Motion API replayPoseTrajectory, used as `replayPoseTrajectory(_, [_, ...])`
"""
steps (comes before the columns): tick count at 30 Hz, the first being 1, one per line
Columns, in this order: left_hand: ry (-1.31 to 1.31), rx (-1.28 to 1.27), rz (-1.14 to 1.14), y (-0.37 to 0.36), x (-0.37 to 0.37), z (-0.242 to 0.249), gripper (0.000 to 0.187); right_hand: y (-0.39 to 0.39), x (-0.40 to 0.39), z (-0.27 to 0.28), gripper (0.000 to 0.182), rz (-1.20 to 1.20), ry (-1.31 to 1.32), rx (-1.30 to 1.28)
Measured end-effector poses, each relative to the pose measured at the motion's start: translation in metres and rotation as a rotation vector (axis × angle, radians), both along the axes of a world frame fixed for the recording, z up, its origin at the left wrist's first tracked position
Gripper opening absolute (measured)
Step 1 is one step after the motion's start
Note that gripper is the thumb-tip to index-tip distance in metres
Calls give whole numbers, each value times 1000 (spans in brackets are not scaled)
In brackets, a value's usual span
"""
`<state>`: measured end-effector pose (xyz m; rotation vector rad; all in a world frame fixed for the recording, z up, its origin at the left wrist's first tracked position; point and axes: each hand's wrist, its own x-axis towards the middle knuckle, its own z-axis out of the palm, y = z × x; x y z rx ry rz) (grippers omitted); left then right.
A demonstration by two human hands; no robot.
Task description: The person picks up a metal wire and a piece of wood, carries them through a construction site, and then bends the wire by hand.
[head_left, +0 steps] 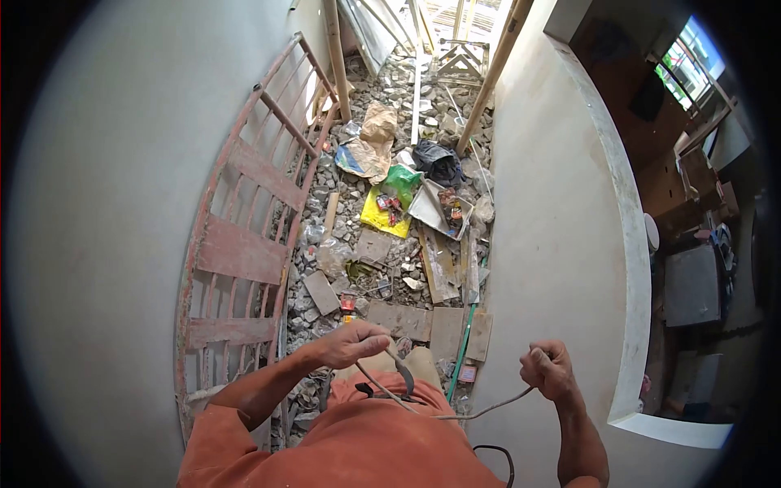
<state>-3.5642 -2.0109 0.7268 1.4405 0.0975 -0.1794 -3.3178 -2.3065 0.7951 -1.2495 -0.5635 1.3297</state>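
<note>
A thin grey cord [464,417] sags in front of the orange shirt, running between my two hands. My left hand [351,343] is closed round one part of it, above my lap. Farther right, near the right wall, my right hand [547,370] is a fist with the cord coming out of its left side. A short strap-like dark piece [403,372] hangs just right of my left hand. Another dark cable [506,459] curves beside the shirt at the bottom.
A rusty red metal grille [240,252] leans on the left wall. Rubble covers the floor, with a yellow bag [385,215], a green bag [400,184], a black bag [438,163], brown paper [377,134] and boards [439,268]. Wooden poles [496,73] stand ahead. An opening is at right.
</note>
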Motion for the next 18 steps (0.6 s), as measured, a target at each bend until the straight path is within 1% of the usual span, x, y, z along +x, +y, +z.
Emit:
replayPoseTrajectory(2, [37,-162,138,1,10,-19,39,15,4,-3,41,-210,95,-106])
replayPoseTrajectory(3, [102,-182,197,5,18,-25,37,20,9,-13,38,-246,176,-159])
replayPoseTrajectory(4, [221,-157,275,9,27,-27,34,29,12,-20,38,-312,230,-237])
replayPoseTrajectory(5, [190,-134,292,18,34,-38,37,34,15,-29,37,-383,288,-337])
replayPoseTrajectory(6, [252,-171,385,23,40,-49,34,37,21,-45,37,-375,397,-321])
replayPoseTrajectory(7, [322,-276,434,32,42,-53,31,37,29,-61,36,-378,515,-288])
replayPoseTrajectory(8, [332,-431,440,39,39,-51,28,38,34,-72,37,-370,622,-281])
replayPoseTrajectory(9, [271,-531,442,43,36,-60,28,40,39,-82,38,-360,725,-257])
replayPoseTrajectory(10, [273,-550,492,44,35,-55,30,43,43,-93,38,-360,737,-277])
replayPoseTrajectory(12, [302,-554,560,37,33,-40,32,44,44,-116,39,-372,968,-210])
replayPoseTrajectory(13, [311,-559,570,31,32,-41,32,45,44,-126,40,-380,1014,-189])
replayPoseTrajectory(14, [349,-552,637,28,31,-41,32,44,44,-135,40,-374,1021,-195])
replayPoseTrajectory(15, [386,-543,704,26,31,-41,33,46,43,-140,39,-368,960,-173])
replayPoseTrajectory(16, [389,-542,713,27,25,-51,33,50,41,-143,38,-362,898,-151])
replayPoseTrajectory(17, [340,-535,609,30,16,-70,34,51,41,-143,38,-355,899,-155])
replayPoseTrajectory(18, [289,-527,504,32,10,-83,35,53,40,-141,37,-317,760,-141])
